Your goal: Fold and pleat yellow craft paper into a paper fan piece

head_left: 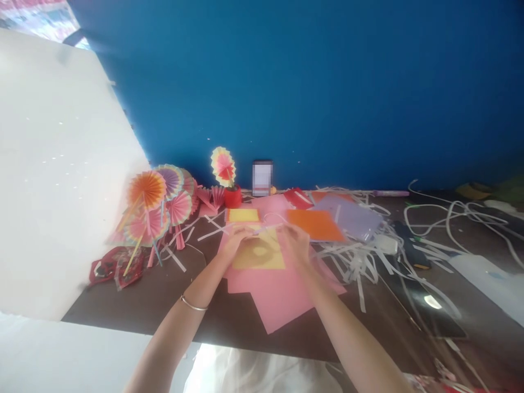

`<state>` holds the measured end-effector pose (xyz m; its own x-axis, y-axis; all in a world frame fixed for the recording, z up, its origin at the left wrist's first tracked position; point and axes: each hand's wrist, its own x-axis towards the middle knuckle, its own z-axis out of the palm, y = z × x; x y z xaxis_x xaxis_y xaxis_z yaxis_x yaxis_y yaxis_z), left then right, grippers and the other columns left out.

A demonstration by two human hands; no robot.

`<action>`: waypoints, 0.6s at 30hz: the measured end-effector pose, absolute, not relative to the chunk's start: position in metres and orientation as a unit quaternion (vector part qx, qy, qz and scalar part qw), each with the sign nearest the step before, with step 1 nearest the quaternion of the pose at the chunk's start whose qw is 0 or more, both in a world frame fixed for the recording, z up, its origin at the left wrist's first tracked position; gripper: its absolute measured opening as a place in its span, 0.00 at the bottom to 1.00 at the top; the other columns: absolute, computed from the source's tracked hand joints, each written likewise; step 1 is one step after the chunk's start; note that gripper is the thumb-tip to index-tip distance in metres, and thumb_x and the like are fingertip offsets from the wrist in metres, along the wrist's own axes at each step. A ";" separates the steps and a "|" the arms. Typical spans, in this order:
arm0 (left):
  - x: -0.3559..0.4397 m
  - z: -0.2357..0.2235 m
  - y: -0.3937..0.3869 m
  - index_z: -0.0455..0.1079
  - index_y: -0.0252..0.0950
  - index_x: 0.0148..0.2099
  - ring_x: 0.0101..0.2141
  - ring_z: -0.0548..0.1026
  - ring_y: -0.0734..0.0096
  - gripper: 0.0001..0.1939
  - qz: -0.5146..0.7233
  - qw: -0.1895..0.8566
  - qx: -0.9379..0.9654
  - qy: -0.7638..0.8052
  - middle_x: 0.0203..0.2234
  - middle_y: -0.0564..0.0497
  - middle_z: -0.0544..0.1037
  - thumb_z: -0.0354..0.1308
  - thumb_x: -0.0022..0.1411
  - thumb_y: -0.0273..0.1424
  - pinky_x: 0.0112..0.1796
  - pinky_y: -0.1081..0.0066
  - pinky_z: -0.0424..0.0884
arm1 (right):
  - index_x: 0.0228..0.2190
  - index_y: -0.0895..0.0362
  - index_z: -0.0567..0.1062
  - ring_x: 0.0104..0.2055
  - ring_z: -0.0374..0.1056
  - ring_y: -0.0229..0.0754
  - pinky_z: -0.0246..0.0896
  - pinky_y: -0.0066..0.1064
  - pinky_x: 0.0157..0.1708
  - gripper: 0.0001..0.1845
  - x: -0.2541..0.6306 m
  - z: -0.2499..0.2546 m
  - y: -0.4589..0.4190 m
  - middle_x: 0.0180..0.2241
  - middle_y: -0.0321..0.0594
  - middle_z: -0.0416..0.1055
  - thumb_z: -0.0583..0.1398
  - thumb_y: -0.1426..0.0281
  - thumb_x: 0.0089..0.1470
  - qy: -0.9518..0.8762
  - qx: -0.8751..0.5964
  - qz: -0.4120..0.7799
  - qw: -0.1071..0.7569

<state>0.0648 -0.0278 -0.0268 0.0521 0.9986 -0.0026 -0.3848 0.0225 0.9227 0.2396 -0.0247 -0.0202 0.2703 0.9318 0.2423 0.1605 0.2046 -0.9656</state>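
Note:
My left hand [236,240] and my right hand [295,243] reach forward over a dark table [172,295]. Between them they pinch a thin white paper strip [266,229] by its two ends, fingers closed on it. Under the hands lies a yellow paper square [258,257] on top of pink paper sheets [278,295]. The picture is blurred, so the fingertips are not sharp. A thin bracelet sits on my left wrist.
Colourful folded paper fans on sticks [158,204] stand at the left by a white board [61,180]. One fan in a red pot [232,196], orange [317,225] and lilac paper [352,215], a heap of white strips [360,259] and white cables [458,215] lie beyond and right.

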 end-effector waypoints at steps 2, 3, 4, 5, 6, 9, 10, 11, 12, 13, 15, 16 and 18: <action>0.062 -0.025 -0.027 0.65 0.34 0.20 0.39 0.76 0.59 0.05 0.561 0.673 0.350 0.330 0.28 0.49 0.77 0.59 0.43 0.26 0.47 0.57 0.67 | 0.24 0.59 0.76 0.33 0.70 0.44 0.64 0.37 0.37 0.12 0.244 -0.020 -0.021 0.27 0.41 0.75 0.60 0.62 0.44 -0.488 -0.538 0.331 0.602; 0.061 -0.024 -0.026 0.64 0.34 0.20 0.41 0.75 0.58 0.05 0.552 0.702 0.330 0.307 0.31 0.48 0.78 0.58 0.43 0.26 0.48 0.57 0.66 | 0.25 0.59 0.76 0.33 0.70 0.44 0.64 0.38 0.38 0.12 0.246 -0.020 -0.020 0.27 0.41 0.75 0.60 0.62 0.44 -0.480 -0.540 0.331 0.607; 0.059 -0.023 -0.026 0.63 0.34 0.20 0.43 0.75 0.57 0.04 0.545 0.723 0.313 0.289 0.34 0.46 0.78 0.57 0.43 0.25 0.49 0.56 0.64 | 0.25 0.59 0.77 0.33 0.70 0.44 0.64 0.38 0.38 0.12 0.249 -0.020 -0.018 0.27 0.41 0.75 0.60 0.63 0.43 -0.471 -0.544 0.329 0.612; 0.058 -0.022 -0.026 0.62 0.34 0.21 0.44 0.74 0.55 0.04 0.539 0.739 0.297 0.273 0.36 0.44 0.78 0.56 0.42 0.25 0.50 0.56 0.63 | 0.25 0.59 0.77 0.33 0.70 0.44 0.64 0.37 0.37 0.11 0.252 -0.021 -0.016 0.27 0.41 0.75 0.60 0.63 0.43 -0.461 -0.551 0.325 0.615; 0.056 -0.022 -0.025 0.62 0.34 0.21 0.45 0.73 0.53 0.04 0.537 0.752 0.283 0.258 0.37 0.43 0.78 0.55 0.42 0.25 0.51 0.55 0.62 | 0.25 0.59 0.77 0.32 0.70 0.44 0.64 0.37 0.35 0.11 0.255 -0.021 -0.015 0.27 0.41 0.75 0.60 0.64 0.43 -0.450 -0.558 0.321 0.619; 0.054 -0.022 -0.025 0.62 0.34 0.23 0.47 0.72 0.48 0.04 0.546 0.766 0.249 0.232 0.34 0.41 0.78 0.55 0.41 0.24 0.51 0.53 0.62 | 0.26 0.60 0.77 0.31 0.69 0.44 0.64 0.35 0.32 0.12 0.265 -0.022 -0.011 0.28 0.41 0.75 0.60 0.63 0.42 -0.418 -0.573 0.305 0.636; 0.053 -0.022 -0.025 0.62 0.34 0.23 0.47 0.72 0.47 0.04 0.549 0.767 0.239 0.230 0.33 0.42 0.78 0.55 0.41 0.24 0.51 0.53 0.62 | 0.26 0.60 0.77 0.32 0.69 0.44 0.64 0.35 0.32 0.12 0.268 -0.023 -0.009 0.28 0.42 0.75 0.60 0.63 0.42 -0.409 -0.576 0.297 0.643; 0.052 -0.022 -0.025 0.62 0.34 0.23 0.47 0.72 0.47 0.04 0.553 0.767 0.229 0.231 0.32 0.42 0.78 0.55 0.41 0.24 0.51 0.53 0.62 | 0.26 0.60 0.77 0.32 0.69 0.44 0.64 0.36 0.33 0.13 0.272 -0.023 -0.007 0.28 0.42 0.75 0.60 0.63 0.42 -0.401 -0.579 0.287 0.649; 0.052 -0.022 -0.025 0.62 0.35 0.23 0.47 0.72 0.47 0.04 0.557 0.766 0.219 0.233 0.31 0.43 0.78 0.55 0.41 0.24 0.51 0.53 0.62 | 0.26 0.60 0.77 0.33 0.69 0.45 0.64 0.36 0.34 0.12 0.276 -0.023 -0.005 0.29 0.43 0.75 0.60 0.64 0.42 -0.393 -0.583 0.275 0.656; 0.051 -0.022 -0.024 0.62 0.35 0.23 0.47 0.72 0.47 0.04 0.561 0.765 0.210 0.236 0.30 0.43 0.78 0.54 0.41 0.24 0.51 0.53 0.63 | 0.26 0.61 0.77 0.34 0.69 0.45 0.64 0.37 0.36 0.12 0.280 -0.024 -0.002 0.29 0.43 0.75 0.59 0.64 0.42 -0.382 -0.587 0.263 0.663; 0.050 -0.022 -0.024 0.62 0.35 0.23 0.47 0.72 0.48 0.03 0.568 0.760 0.198 0.244 0.30 0.44 0.77 0.53 0.40 0.24 0.51 0.53 0.63 | 0.26 0.61 0.76 0.34 0.69 0.45 0.63 0.38 0.38 0.12 0.287 -0.026 0.003 0.28 0.43 0.75 0.59 0.65 0.42 -0.359 -0.596 0.245 0.675; 0.050 -0.022 -0.024 0.62 0.35 0.23 0.47 0.72 0.48 0.03 0.570 0.758 0.197 0.248 0.30 0.44 0.78 0.53 0.40 0.24 0.51 0.52 0.63 | 0.27 0.61 0.76 0.34 0.69 0.45 0.63 0.38 0.38 0.12 0.291 -0.027 0.006 0.28 0.44 0.75 0.58 0.66 0.43 -0.349 -0.601 0.236 0.680; 0.049 -0.021 -0.024 0.63 0.35 0.23 0.47 0.72 0.48 0.03 0.574 0.754 0.197 0.253 0.30 0.43 0.78 0.52 0.40 0.24 0.50 0.51 0.64 | 0.27 0.62 0.76 0.34 0.69 0.45 0.63 0.39 0.39 0.12 0.298 -0.031 0.012 0.29 0.44 0.74 0.57 0.66 0.43 -0.335 -0.613 0.214 0.683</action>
<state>0.0486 -0.0236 -0.0211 0.2141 0.9646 -0.1541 -0.7652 0.2636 0.5874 0.2978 0.0115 -0.0307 0.6838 0.7032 0.1949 0.1176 0.1574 -0.9805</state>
